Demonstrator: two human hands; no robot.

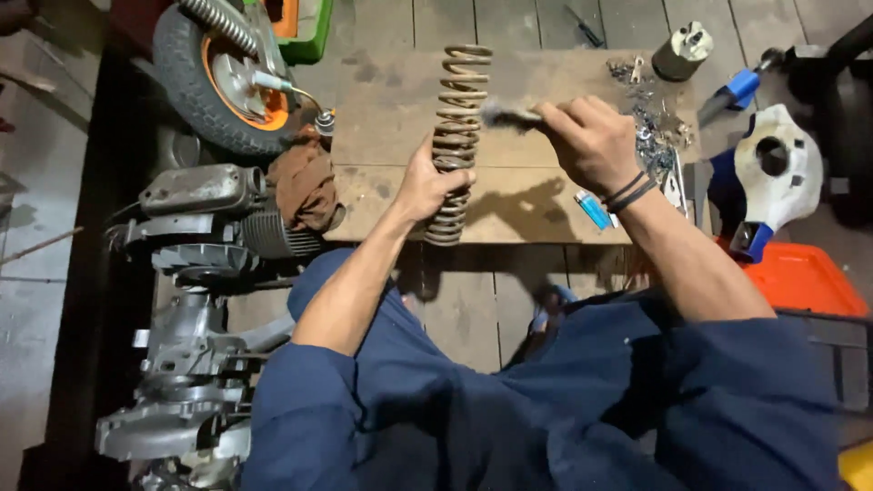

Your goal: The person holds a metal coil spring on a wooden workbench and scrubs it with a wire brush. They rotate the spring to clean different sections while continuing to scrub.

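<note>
- The left hand point(427, 186) has its fingers point(455, 178) wrapped tight around one large coil spring point(455, 136), gripping it on the lower coils.
- The right hand point(591, 141) has its fingers point(568, 116) pinched together on the handle of one small brush point(509, 115); the dark bristles touch the right side of the spring's middle coils.
- The spring lies lengthwise on a flat brown board point(382, 109) that serves as the table, its far end near the board's far edge and its near end at the front edge.
- Two dark bands point(630, 192) circle the right wrist.
- One blue lighter point(593, 209) lies on the board just beside the right wrist.
- A heap of small metal parts point(657, 127) sits on the board's right end; too many and too small to count.
- One grey metal cylinder point(682, 52) stands at the far right corner.
- One brown rag point(305, 186) hangs at the board's left edge.
- One wheel point(218, 77) with a black tyre and orange rim lies to the far left, and one grey engine point(195, 300) sits on the floor below it.
- One white and blue housing point(773, 173) rests to the right, beside one orange tray point(805, 277).
- Both sleeves are dark blue.
</note>
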